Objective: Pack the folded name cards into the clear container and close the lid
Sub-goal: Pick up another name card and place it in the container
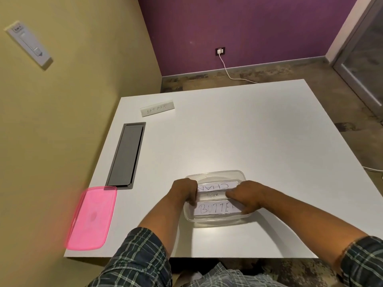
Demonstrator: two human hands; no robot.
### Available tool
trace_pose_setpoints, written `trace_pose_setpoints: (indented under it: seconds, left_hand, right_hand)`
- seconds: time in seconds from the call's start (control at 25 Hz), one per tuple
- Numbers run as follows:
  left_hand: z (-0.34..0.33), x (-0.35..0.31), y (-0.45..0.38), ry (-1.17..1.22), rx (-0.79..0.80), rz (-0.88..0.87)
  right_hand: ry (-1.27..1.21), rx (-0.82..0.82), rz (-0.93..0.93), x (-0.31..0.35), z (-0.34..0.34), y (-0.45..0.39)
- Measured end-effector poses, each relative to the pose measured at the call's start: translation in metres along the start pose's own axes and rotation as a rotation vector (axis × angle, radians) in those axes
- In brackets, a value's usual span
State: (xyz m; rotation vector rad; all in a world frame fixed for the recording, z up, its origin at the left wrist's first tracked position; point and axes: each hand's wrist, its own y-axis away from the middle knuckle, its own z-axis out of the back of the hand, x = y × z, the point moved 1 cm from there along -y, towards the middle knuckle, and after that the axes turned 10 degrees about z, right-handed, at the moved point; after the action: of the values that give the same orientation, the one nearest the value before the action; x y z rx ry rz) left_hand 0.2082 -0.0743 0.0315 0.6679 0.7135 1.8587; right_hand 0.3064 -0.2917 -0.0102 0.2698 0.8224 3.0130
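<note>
White folded paper "BATMAN" card point(157, 108) stands far-left on the white table point(248, 129), long axis crosswise, well apart from the clear plastic container point(215, 221). Left hand point(184, 191) nearer. Both hands, right hand point(245, 195) included, seemingly pinch the "TIGER" card point(212, 195) inside.

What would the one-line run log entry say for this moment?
both hands settling cards in clear container | BUTTER card inside | BATMAN card on table | pink lid off
</note>
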Motion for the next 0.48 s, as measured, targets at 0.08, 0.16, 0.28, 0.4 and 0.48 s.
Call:
trace_pose_setpoints:
  seconds: [0.08, 0.16, 0.28, 0.4, 0.48]
  left_hand:
    - [-0.001, -0.004, 0.002, -0.055, -0.016, 0.005]
    - [0.001, -0.007, 0.002, -0.098, -0.025, -0.007]
    - [0.002, -0.007, -0.003, -0.126, -0.029, -0.041]
    - [0.002, -0.005, -0.012, -0.13, 0.0, -0.073]
    - [0.005, -0.002, -0.015, -0.092, 0.031, -0.113]
  right_hand:
    - [0.016, 0.04, -0.015, 0.003, -0.002, -0.005]
    - [0.032, 0.099, -0.023, 0.0, -0.002, -0.008]
    - [0.033, 0.161, 0.009, -0.004, 0.003, -0.014]
    - [0.076, 0.185, 0.051, -0.002, 0.007, -0.018]
    - [0.121, 0.19, 0.085, -0.001, 0.011, -0.021]
